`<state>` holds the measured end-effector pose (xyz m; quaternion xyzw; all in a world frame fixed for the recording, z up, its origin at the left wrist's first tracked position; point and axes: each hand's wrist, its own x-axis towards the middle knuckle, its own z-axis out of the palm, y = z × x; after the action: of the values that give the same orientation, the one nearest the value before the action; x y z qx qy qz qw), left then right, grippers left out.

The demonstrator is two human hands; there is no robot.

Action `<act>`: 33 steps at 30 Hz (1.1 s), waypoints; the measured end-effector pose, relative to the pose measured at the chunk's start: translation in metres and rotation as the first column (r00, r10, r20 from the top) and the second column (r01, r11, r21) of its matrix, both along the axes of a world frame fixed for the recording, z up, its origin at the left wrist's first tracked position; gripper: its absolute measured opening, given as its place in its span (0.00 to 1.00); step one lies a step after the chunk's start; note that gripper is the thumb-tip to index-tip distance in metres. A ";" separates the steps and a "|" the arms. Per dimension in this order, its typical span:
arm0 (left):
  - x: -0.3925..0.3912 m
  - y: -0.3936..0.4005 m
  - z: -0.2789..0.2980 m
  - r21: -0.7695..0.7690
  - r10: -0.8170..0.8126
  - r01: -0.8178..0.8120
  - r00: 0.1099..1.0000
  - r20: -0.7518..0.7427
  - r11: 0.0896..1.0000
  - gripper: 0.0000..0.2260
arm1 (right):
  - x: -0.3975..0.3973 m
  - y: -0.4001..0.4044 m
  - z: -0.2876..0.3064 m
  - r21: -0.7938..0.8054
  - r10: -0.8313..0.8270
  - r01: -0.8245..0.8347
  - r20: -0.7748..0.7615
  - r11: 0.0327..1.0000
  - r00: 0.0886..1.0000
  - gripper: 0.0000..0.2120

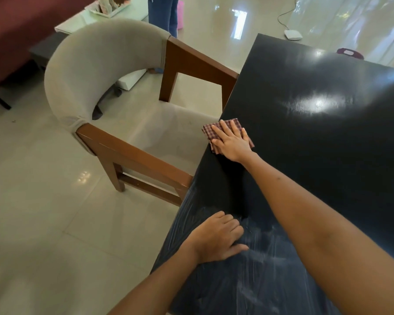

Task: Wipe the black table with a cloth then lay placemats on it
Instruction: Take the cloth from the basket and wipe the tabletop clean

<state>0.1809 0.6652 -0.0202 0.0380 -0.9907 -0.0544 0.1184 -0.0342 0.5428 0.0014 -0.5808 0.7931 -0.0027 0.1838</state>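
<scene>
A wooden armchair [114,105] with grey padded back stands beside a low white table [96,21]; beyond it, a maroon sofa [11,39].

Bright daylight, glare on black table [316,155]

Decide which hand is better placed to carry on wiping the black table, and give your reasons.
Right. The right hand already presses flat on the checked cloth at the table edge; the left hand only rests on the tabletop.
</scene>
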 end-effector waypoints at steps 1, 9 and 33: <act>0.000 0.000 0.001 0.005 -0.002 0.002 1.000 0.004 1.000 0.18 | -0.001 -0.003 -0.001 -0.001 -0.004 0.004 -0.004 1.000 1.000 0.26; 0.000 0.001 0.006 0.056 0.016 -0.015 1.000 -0.012 0.998 0.18 | 0.016 0.025 -0.003 -0.024 0.140 -0.141 -0.041 0.990 0.989 0.25; 0.151 0.088 0.029 0.778 0.927 -0.585 0.374 0.009 0.228 0.11 | 0.233 0.254 -0.012 -0.134 0.684 -0.695 -0.125 0.706 0.719 0.27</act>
<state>0.3323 0.7529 0.0085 0.5596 -0.6729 -0.3462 0.3377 0.1984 0.7967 -0.0106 -0.8482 0.5209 0.0170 0.0948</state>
